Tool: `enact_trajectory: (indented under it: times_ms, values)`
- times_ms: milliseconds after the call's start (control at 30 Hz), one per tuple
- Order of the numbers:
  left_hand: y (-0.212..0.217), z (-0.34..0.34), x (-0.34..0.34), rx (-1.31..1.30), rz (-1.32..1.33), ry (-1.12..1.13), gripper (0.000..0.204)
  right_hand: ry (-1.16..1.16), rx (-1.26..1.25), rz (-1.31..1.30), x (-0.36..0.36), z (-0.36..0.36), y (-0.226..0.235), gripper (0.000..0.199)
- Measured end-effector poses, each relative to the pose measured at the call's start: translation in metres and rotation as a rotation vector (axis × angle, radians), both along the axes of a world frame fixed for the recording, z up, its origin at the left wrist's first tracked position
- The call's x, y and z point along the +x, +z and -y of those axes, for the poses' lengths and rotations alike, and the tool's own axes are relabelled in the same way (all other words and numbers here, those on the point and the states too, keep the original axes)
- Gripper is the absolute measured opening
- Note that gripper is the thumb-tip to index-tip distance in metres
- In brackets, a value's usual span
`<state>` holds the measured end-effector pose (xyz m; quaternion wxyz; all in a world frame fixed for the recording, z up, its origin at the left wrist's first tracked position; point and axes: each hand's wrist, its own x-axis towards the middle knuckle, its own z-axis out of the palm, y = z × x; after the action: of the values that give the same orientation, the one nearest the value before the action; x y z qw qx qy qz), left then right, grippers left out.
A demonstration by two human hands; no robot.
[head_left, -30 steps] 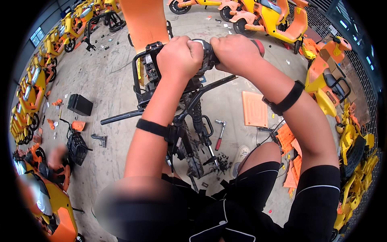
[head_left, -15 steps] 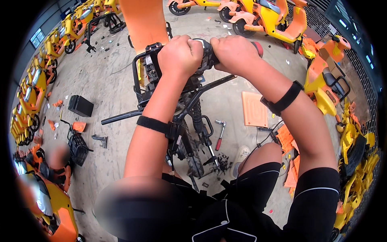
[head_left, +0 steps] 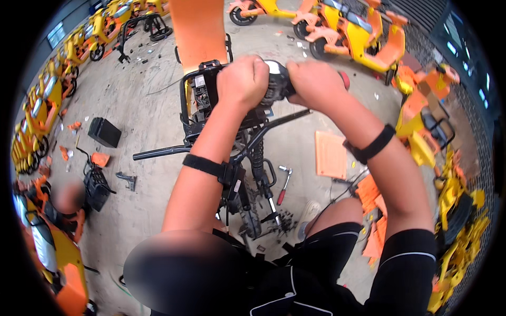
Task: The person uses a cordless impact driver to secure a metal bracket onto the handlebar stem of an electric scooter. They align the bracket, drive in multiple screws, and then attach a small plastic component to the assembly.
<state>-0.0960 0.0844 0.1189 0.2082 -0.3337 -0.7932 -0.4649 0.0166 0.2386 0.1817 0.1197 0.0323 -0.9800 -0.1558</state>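
My left hand (head_left: 242, 81) and my right hand (head_left: 318, 84) are both closed on a dark ribbed part (head_left: 276, 84) with a pale rounded top. Most of their fingers are hidden from above. A red end (head_left: 345, 80) shows just past my right hand; whether it belongs to the same part I cannot tell. Below my hands is a stripped black scooter frame (head_left: 253, 139), with a long bar (head_left: 163, 152) out to the left and a coil spring. An orange panel (head_left: 197, 37) rises behind it. Black straps circle both forearms.
A red-handled ratchet wrench (head_left: 283, 187) and small dark pieces (head_left: 287, 221) lie on the floor. An orange panel (head_left: 331, 154) is to the right, a black box (head_left: 104, 131) to the left. Yellow scooters (head_left: 363, 39) stand around; yellow scrap (head_left: 458, 221) piles up right. Another person (head_left: 68, 203) is at lower left.
My hands sit slightly lower and farther right in the picture, with a wider gap that shows more of the dark part. Both stay closed on it. The whole view has shifted a little.
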Motion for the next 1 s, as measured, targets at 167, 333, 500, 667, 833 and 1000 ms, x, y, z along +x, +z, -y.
enact_trajectory:
  times_ms: [167,333,500,667,833,1000]
  values:
    - [-0.027,0.028,0.003,0.264,0.475,-0.231,0.066,-0.091,-0.068,-0.016,0.003,-0.013,-0.010,0.065]
    - [-0.015,0.039,0.043,-0.101,0.373,-0.131,0.071,-0.025,-0.021,-0.076,0.005,-0.016,-0.021,0.066]
    - [-0.021,0.010,0.065,-0.044,0.281,0.037,0.059,-0.070,-0.009,-0.047,0.007,-0.010,-0.017,0.068]
    - [-0.030,0.003,0.060,0.187,0.336,-0.043,0.052,-0.082,-0.002,0.009,0.006,-0.005,-0.008,0.067]
    - [-0.026,0.010,0.062,0.208,0.405,-0.120,0.036,-0.074,-0.003,0.032,0.007,-0.009,-0.009,0.063]
    - [0.010,0.025,0.023,0.089,0.408,-0.049,0.059,-0.064,0.027,0.025,0.005,-0.003,-0.003,0.056]
